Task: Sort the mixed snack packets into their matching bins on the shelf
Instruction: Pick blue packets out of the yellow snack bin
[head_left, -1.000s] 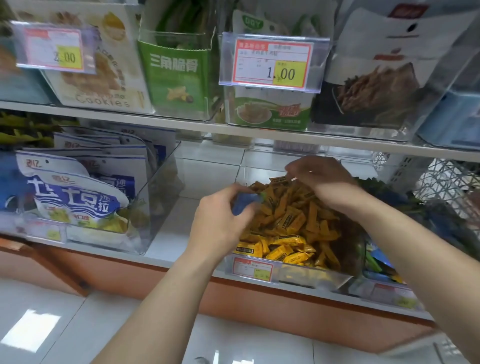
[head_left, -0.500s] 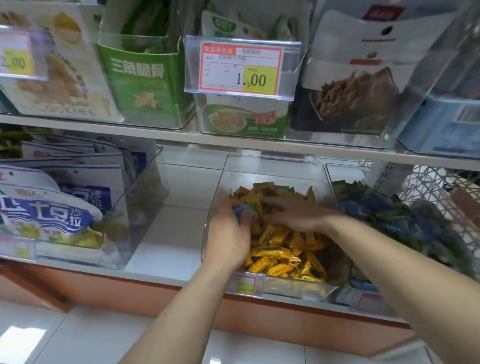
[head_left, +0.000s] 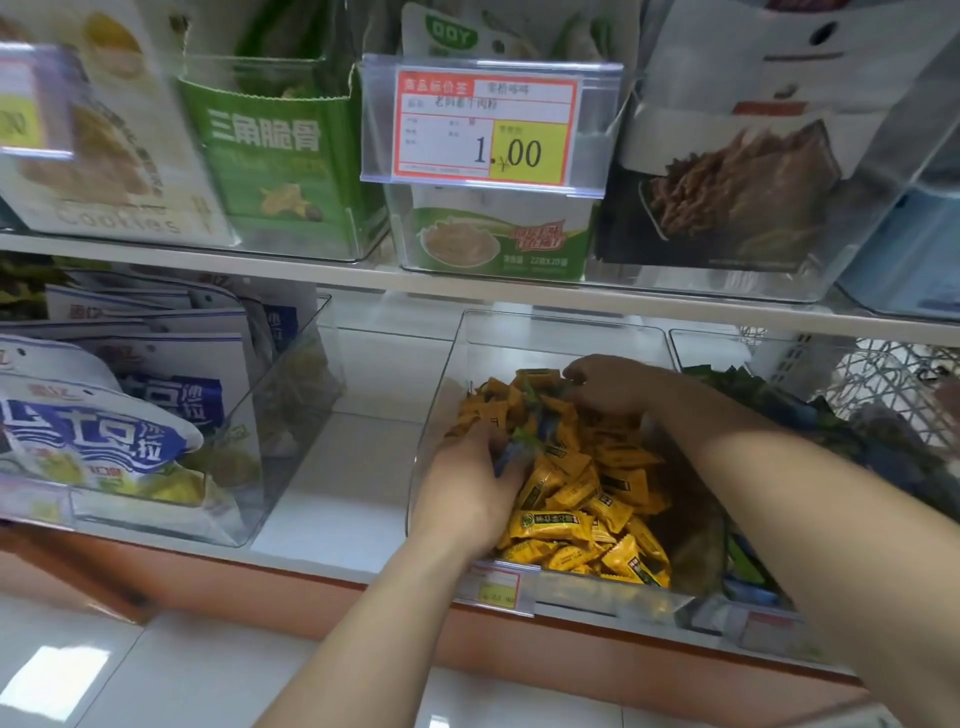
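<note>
- The left grip (head_left: 467, 486), a bare hand, sits low at the left side of the pile. Its fingers curl round a few blue packets (head_left: 514, 449) with green edges, which stick out past its fingertips.
- The right grip (head_left: 608, 384) reaches over to the back of the same pile, knuckles up and fingers bent down among the wrappers. Whether it pinches one cannot be told.
- Both grips are inside a clear bin (head_left: 561, 332) heaped with yellow packets (head_left: 587, 499). The blue packets lie on top of that heap, held between the two grips.
- A small red-and-yellow label (head_left: 493, 584) hangs on the bin's front edge, just beside the left wrist.
- The bin stands on the lower shelf (head_left: 337, 467), a white board with an orange front strip.
- Just to the right, a second clear bin (head_left: 696, 335) holds dark blue and green packets (head_left: 821, 421), partly hidden by the right forearm.
- Further right is a white mesh basket (head_left: 883, 384).
- To the left, across a bare stretch of shelf, another clear container holds blue-and-white bags (head_left: 104, 431).
- On the upper shelf stand a cookie bag (head_left: 114, 156), a green box (head_left: 275, 140) and a price tag (head_left: 485, 124) reading 1.00.
</note>
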